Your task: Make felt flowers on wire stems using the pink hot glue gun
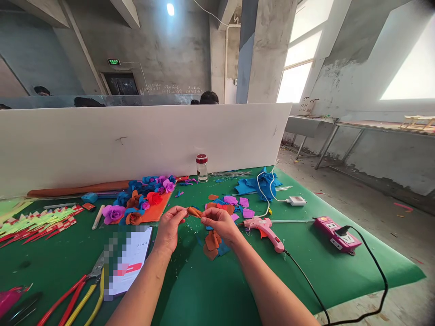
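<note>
Between my two hands a small brown foam petal (195,212) is stretched out above the green table. My left hand (172,225) pinches its left end between thumb and fingers. The other end sits in the pinch of my right hand (220,222). Beneath and beyond my hands lie loose brown petals (211,244), purple petals (248,213) and some blue and red pieces. A pink hot glue gun (267,230) rests just right of my right hand. Finished foam flowers (139,199) in blue, purple, red and brown are heaped to the left.
A phone (134,260) and red- and yellow-handled pliers (91,280) lie at front left. A glass jar (201,168) stands before the white partition (146,140). On the right, a pink power strip (336,234) trails a black cord (384,276). Blue foam sheets (249,186) lie behind.
</note>
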The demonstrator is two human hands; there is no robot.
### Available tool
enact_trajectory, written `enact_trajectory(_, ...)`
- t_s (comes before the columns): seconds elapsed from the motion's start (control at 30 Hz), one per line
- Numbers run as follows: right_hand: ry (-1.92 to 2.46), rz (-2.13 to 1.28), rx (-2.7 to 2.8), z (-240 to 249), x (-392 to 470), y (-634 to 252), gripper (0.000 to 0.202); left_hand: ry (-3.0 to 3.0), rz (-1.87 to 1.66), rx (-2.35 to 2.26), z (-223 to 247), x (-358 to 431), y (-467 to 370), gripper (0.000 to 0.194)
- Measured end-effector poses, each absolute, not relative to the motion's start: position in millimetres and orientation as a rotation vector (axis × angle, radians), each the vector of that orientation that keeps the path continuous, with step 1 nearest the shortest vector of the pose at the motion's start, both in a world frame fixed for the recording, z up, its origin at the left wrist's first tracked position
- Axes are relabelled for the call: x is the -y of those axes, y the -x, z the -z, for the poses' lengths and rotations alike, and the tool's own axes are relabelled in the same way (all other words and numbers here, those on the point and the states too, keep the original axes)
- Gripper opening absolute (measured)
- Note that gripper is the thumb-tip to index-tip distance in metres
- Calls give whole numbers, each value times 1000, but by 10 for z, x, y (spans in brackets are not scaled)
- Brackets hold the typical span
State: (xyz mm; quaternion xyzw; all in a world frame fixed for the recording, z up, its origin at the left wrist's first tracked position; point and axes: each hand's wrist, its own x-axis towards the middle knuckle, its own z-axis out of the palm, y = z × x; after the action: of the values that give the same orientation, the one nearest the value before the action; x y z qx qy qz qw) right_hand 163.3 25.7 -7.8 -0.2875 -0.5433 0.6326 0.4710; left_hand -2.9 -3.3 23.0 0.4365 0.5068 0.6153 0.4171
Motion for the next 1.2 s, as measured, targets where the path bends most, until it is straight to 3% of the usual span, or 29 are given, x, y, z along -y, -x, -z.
enact_trajectory(0.23, 679, -1625, 1214, 5, -210, -1638, 28, -1008, -1636, -1314, -216, 18, 10, 30)
enact_trajectory(0.43, 611, -1696, 1016, -22, -180, -1601, 32, -1034, -1477, -1212, -132, 29, -91, 32)
enact_trajectory(1.2, 729, -1594, 1065, -83, -151, -1589, 39, -940, -1446, -996, -122, 65, -180, 21)
